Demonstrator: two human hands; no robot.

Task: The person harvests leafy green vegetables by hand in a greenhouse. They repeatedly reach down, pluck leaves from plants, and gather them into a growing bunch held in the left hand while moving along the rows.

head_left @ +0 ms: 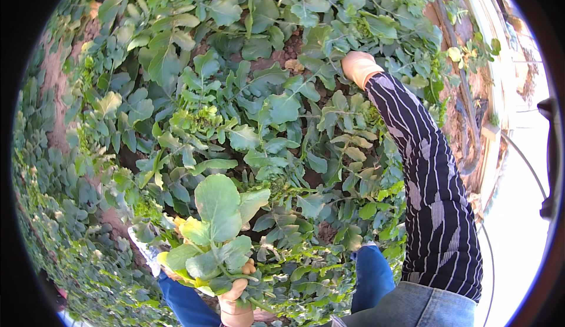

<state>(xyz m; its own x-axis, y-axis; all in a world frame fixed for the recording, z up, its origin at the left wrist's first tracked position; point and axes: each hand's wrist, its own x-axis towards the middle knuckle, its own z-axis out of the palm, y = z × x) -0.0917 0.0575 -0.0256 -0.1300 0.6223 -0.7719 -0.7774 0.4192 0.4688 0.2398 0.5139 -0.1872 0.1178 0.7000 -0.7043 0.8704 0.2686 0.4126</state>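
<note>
My left hand (236, 302), low in the view near my left knee, is closed round a bunch of picked leaves (218, 209). Broad green blades stand up out of the bunch, and some yellow ones show on its left side. Farther off to the right, my right hand (359, 68) reaches down among the leafy plants (282, 106) at the end of an outstretched arm in a black, white-striped sleeve (429, 180). Leaves and the back of that hand hide its fingers, so its grip does not show.
Dense leafy plants cover the ground around me, with bare brown soil (56, 109) showing at the left. Along the right run a dark hose or pipe (465, 92) and a pale ledge (491, 144). My blue-clad legs (374, 274) stand among the plants.
</note>
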